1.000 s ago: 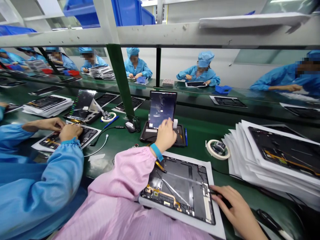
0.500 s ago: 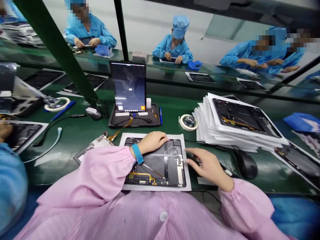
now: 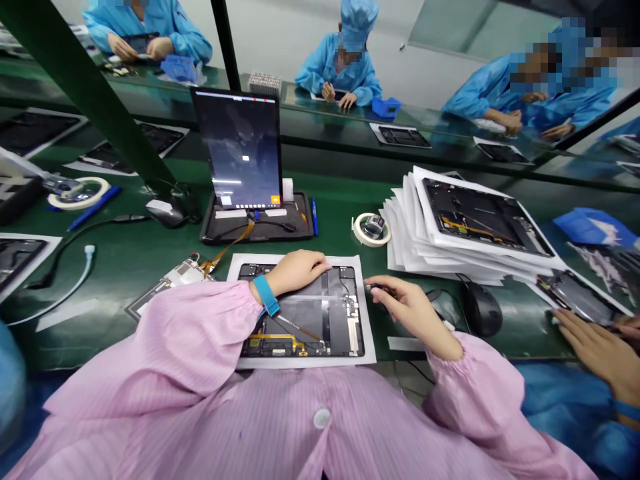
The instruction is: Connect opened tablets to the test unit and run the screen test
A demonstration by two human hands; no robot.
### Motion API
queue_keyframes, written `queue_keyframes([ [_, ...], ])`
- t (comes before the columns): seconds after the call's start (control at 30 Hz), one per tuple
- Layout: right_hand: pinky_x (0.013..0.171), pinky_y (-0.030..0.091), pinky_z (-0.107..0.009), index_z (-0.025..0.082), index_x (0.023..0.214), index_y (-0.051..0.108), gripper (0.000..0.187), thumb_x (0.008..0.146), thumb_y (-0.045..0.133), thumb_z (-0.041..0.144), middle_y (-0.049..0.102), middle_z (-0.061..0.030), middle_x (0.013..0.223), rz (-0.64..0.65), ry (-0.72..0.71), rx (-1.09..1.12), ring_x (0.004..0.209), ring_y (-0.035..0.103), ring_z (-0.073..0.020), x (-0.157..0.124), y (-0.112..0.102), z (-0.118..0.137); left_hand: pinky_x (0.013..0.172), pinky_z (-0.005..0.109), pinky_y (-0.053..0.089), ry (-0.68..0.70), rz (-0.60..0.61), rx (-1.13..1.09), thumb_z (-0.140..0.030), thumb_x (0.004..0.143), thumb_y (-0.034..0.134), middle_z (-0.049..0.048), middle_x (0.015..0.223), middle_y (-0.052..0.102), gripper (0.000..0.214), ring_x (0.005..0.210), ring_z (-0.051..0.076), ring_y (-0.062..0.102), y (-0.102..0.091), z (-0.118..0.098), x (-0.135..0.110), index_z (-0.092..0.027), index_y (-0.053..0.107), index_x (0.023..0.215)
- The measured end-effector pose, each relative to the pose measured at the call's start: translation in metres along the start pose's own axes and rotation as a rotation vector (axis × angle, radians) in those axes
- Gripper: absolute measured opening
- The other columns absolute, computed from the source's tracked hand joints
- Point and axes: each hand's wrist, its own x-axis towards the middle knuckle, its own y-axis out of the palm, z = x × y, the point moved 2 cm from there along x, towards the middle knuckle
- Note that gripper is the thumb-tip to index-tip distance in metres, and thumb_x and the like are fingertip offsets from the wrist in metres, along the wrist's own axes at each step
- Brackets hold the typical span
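Observation:
An opened tablet housing (image 3: 300, 310) lies on a white sheet (image 3: 370, 350) in front of me, its inner boards and orange flex cable (image 3: 280, 340) facing up. My left hand (image 3: 297, 270), with a blue wristband (image 3: 266, 295) behind it, rests across the housing's far part, fingers stretched out and thumb slightly apart. Just off the housing's right edge, my right hand (image 3: 407, 303) pinches a small black cable plug (image 3: 373, 287); the fingers partly cover it. The plug's tip points toward the housing's right side.
A lit tablet screen (image 3: 243, 153) stands in a black tray (image 3: 257, 230) beyond the housing. Right of it are a tape roll (image 3: 371, 229), stacked housings on white sheets (image 3: 485, 220) and a black mouse (image 3: 480, 310). A co-worker's hand (image 3: 595, 347) works at far right.
My right hand has brought the plug up closer to the housing's right edge. My left hand stays on the housing. A co-worker's hands have come in at the right; the view has shifted.

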Motion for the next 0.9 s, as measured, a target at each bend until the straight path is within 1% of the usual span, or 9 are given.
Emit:
queue_keyframes([
  [0.07,0.039,0.042,-0.022,0.019,0.103,0.063,0.032,0.088,0.050,0.045,0.063,-0.0013,0.077,0.070,0.119,0.155,0.044,0.049,-0.0074,-0.012,0.008,-0.001,0.064,0.025,0.038,-0.005,0.010,0.001,-0.041,0.093,0.041,0.0034,0.085,0.070,0.034,0.077,0.018,0.061,-0.001,0.000,0.000,-0.020,0.066,0.086],
  [0.13,0.034,0.040,-0.020,0.018,0.100,0.059,0.033,0.085,0.053,0.047,0.061,0.0003,0.073,0.099,0.190,0.309,0.040,0.046,-0.0058,-0.018,0.019,-0.001,0.064,0.025,0.038,-0.008,0.018,0.002,-0.041,0.093,0.041,0.0034,0.085,0.070,0.034,0.077,0.018,0.061,-0.001,0.000,0.000,-0.019,0.066,0.086],
  [0.23,0.032,0.039,-0.017,0.019,0.094,0.051,0.033,0.082,0.058,0.048,0.058,0.0033,0.066,0.122,0.227,0.530,0.039,0.044,-0.0050,-0.018,0.031,-0.002,0.063,0.025,0.037,-0.008,0.024,-0.002,-0.041,0.094,0.040,0.0032,0.084,0.069,0.034,0.075,0.018,0.060,-0.001,0.000,0.001,-0.019,0.065,0.086],
  [0.3,0.031,0.038,-0.016,0.019,0.091,0.048,0.033,0.081,0.060,0.048,0.058,0.0039,0.065,0.132,0.237,0.615,0.038,0.043,-0.0045,-0.017,0.034,-0.002,0.063,0.026,0.037,-0.009,0.029,-0.005,-0.041,0.094,0.040,0.0031,0.084,0.069,0.035,0.075,0.017,0.060,0.000,0.000,0.001,-0.019,0.065,0.086],
  [0.5,0.033,0.043,-0.017,0.019,0.090,0.047,0.032,0.081,0.062,0.046,0.059,0.0039,0.066,0.127,0.252,0.694,0.041,0.045,-0.0054,-0.019,0.034,-0.005,0.063,0.027,0.038,-0.011,0.028,-0.006,-0.042,0.093,0.040,0.0036,0.084,0.069,0.035,0.075,0.018,0.060,0.000,0.000,0.001,-0.019,0.065,0.086],
  [0.7,0.033,0.038,-0.016,0.019,0.085,0.045,0.031,0.082,0.061,0.046,0.060,0.0036,0.066,0.211,0.233,0.690,0.039,0.045,-0.0044,-0.012,0.035,-0.005,0.067,0.027,0.040,-0.001,0.013,-0.005,-0.040,0.094,0.040,0.0036,0.086,0.069,0.034,0.078,0.018,0.061,0.002,0.002,0.001,-0.020,0.066,0.088],
  [0.9,0.033,0.034,-0.015,0.019,0.084,0.044,0.033,0.082,0.061,0.047,0.060,0.0035,0.064,0.204,0.220,0.653,0.038,0.042,-0.0036,-0.008,0.037,-0.007,0.068,0.027,0.040,0.005,0.006,-0.003,-0.038,0.093,0.040,0.0031,0.088,0.069,0.031,0.081,0.019,0.061,0.003,0.002,0.002,-0.021,0.066,0.088],
])
